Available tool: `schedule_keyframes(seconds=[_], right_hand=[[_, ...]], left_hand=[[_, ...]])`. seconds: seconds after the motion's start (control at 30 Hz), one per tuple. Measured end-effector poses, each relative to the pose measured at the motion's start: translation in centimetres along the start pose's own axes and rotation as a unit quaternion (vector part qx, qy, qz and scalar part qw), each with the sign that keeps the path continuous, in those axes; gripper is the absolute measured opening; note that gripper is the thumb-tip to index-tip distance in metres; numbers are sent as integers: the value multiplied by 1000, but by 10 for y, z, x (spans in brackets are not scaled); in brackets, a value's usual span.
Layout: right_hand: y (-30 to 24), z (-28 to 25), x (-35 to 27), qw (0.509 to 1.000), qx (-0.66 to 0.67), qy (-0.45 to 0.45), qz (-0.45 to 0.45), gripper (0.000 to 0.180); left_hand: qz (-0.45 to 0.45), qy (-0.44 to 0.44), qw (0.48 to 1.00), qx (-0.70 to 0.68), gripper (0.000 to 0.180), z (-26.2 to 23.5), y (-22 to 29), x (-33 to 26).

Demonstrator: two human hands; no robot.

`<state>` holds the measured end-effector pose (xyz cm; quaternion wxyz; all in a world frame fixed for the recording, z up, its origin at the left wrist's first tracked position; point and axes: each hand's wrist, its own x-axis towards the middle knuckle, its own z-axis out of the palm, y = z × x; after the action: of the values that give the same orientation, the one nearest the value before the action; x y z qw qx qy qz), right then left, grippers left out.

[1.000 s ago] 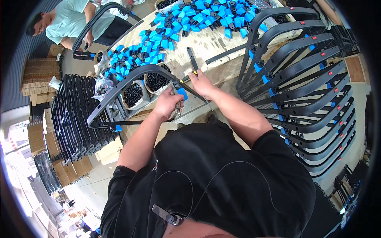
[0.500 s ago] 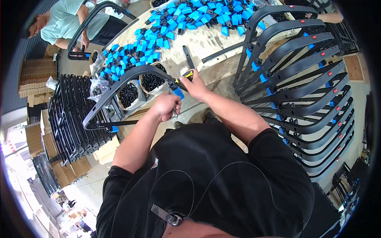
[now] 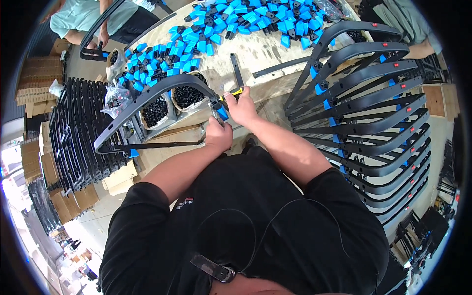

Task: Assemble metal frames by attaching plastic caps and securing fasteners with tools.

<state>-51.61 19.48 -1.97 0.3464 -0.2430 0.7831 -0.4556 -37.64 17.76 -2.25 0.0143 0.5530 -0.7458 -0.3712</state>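
A black curved frame [image 3: 162, 86] reaches from the bench edge toward the left, with a blue-and-black end piece [image 3: 222, 114] at its near right end. My right hand [image 3: 242, 107] is closed around a yellow-and-black screwdriver [image 3: 237, 92], which points at that end of the frame. Just below, my left hand [image 3: 219, 133] is closed on a silver metal hand tool [image 3: 215, 117], held against the frame beside the blue part. Its exact kind is hard to make out, and fingers hide much of it.
Blue-and-black end pieces [image 3: 246, 19] are heaped on the wooden bench [image 3: 255, 49]. Bags of small black parts [image 3: 156, 112] stand at its near edge. Finished-looking frames [image 3: 378, 123] are stacked at right, more frames [image 3: 83, 132] at left. A person [image 3: 93, 22] handles another frame at far left; another stands far right.
My left hand has turned and moved up, bringing the silver tool from below the blue part to the frame's end. My right hand stays at the joint with the screwdriver. The view has shifted slightly.
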Motion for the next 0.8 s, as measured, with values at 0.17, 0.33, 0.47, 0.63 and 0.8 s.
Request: schedule_keyframes(seconds=[0.17, 0.33, 0.47, 0.63, 0.8], right_hand=[[-31, -10, -4, 995, -7, -13, 94, 72], [-42, -11, -10, 992, -26, -19, 124, 73], [-22, -14, -3, 996, 38, -30, 79, 74], [15, -24, -22, 979, 125, -119, 107, 40], [89, 0, -33, 992, 54, -112, -36, 24]], left_hand=[[-21, 6, 999, 34, 40, -4, 8, -6], [-5, -3, 999, 33, 40, -3, 3, -8], [16, -3, 1000, 18, 40, -5, 5, -4], [-7, -57, 998, 34, 45, -18, 6, -2], [-21, -86, 993, 75, 52, -14, -15, 20]])
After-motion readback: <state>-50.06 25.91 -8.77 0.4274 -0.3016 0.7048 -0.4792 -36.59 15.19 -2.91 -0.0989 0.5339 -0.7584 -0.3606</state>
